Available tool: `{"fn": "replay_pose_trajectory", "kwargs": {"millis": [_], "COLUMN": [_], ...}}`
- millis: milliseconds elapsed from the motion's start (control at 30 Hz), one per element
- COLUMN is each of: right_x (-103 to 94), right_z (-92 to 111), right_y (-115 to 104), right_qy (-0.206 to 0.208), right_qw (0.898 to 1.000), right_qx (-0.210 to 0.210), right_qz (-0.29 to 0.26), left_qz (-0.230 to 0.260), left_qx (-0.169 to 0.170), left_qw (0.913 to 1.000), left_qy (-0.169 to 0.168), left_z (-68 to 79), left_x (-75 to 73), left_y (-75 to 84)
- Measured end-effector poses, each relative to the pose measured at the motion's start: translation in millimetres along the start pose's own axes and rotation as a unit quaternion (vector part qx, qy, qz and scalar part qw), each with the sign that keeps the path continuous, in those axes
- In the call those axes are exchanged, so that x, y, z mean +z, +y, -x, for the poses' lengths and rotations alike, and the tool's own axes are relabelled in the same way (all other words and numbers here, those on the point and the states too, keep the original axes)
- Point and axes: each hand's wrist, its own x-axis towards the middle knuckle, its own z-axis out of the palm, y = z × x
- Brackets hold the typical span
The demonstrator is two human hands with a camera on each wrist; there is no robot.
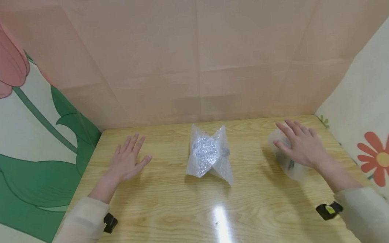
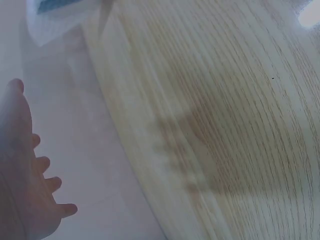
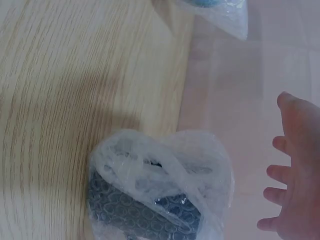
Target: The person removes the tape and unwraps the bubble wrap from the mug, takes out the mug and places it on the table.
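Hovering empty, fingers extended, left hand [image 1: 125, 163] and right hand [image 1: 301, 145] flank the middle parcel [image 1: 207, 155] on the table [image 1: 173, 214], the right parcel [image 3: 150, 200] near the latter; both seem light, soft, slippery, best gripped mid-body

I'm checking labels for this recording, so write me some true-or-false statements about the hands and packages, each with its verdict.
1. In the head view, the middle package lies between the left hand and the right hand. True.
2. The left hand grips the middle package. False: it is apart from it and holds nothing.
3. In the head view, the right hand partly covers the right-hand package. True.
4. The right-hand package is unwrapped. False: bubble wrap covers it.
5. The table has a wood-grain top. True.
6. Three packages lie on the table. False: two show.
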Motion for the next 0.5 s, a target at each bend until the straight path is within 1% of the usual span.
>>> {"fn": "replay_pose_trajectory", "kwargs": {"millis": [133, 500], "right_x": [1.0, 2.0], "right_z": [-1.9, -6.0], "right_y": [-2.4, -8.2], "right_qy": [0.02, 0.036], "right_qw": [1.0, 0.999], "right_qx": [-0.01, -0.018], "right_qz": [-0.018, -0.036], "left_qz": [0.005, 0.022], "left_qx": [0.005, 0.025], "left_qw": [0.9999, 0.9985], "left_qy": [0.013, 0.043], "left_z": [-1.2, -6.4], "left_x": [2.0, 4.4], "left_y": [0.0, 4.7]}}
